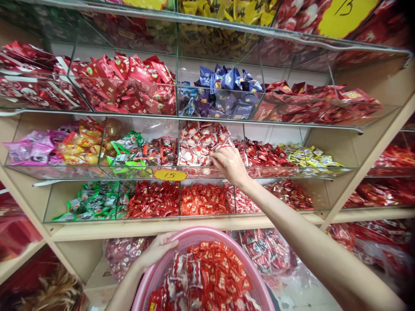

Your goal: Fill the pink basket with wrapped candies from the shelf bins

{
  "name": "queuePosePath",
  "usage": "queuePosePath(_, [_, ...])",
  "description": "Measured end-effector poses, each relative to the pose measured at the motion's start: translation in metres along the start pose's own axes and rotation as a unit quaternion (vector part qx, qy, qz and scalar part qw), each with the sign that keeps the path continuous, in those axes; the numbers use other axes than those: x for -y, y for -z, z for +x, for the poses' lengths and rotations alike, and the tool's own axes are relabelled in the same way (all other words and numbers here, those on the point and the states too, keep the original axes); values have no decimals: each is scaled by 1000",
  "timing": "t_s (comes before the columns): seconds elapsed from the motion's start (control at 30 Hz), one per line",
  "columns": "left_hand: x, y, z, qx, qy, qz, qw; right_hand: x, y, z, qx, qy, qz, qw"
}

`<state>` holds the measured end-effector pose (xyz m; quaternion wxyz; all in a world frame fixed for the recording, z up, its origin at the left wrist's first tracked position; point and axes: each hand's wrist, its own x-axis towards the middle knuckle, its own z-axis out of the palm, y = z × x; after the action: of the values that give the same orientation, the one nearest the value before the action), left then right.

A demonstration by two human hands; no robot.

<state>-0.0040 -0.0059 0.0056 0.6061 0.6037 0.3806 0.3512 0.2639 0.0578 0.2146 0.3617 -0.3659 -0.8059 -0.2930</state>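
1. Reaching over the shelf's clear front, the right hand (pixel 229 165) has its fingertips drawn together at the red-and-white packets (pixel 204 140); whether one is pinched between them, I cannot tell.
2. Curled over the rim of the pink basket (pixel 258 270), the left hand (pixel 158 250) holds it by its left side, below the shelves.
3. Inside the basket lie orange-red packets (pixel 223 268) and, to their left, clear-and-red ones (pixel 183 270); their print is too small to read.
4. Just left of the right hand and lower, a yellow tag (pixel 170 174) reads "15", handwritten.
5. Glass dividers part the rows: green packets (pixel 129 142) to the left, yellow (pixel 313 156) to the right, blue (pixel 227 82) above with white lettering, unclear.
6. The right forearm crosses the lower row; the basket partly hides bags (pixel 264 248) beneath.
7. At top right, another yellow tag (pixel 346 16) is cut off, its number uncertain.
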Motion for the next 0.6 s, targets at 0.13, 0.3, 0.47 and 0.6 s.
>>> queuePosePath(0.13, [-1,-1,-1,3,-11,6,1000,-1,-4,2,-36,-50,23,998])
queuePosePath(0.3, [-1,-1,-1,5,-8,3,1000,-3,-7,6,-76,-98,65,990])
queuePosePath(0.47, [0,-1,0,6,-6,-2,1000,-4,-8,8,-88,-116,79,986])
queuePosePath(0.6, [0,0,0,6,0,-2,1000,-5,0,9,-109,-130,78,982])
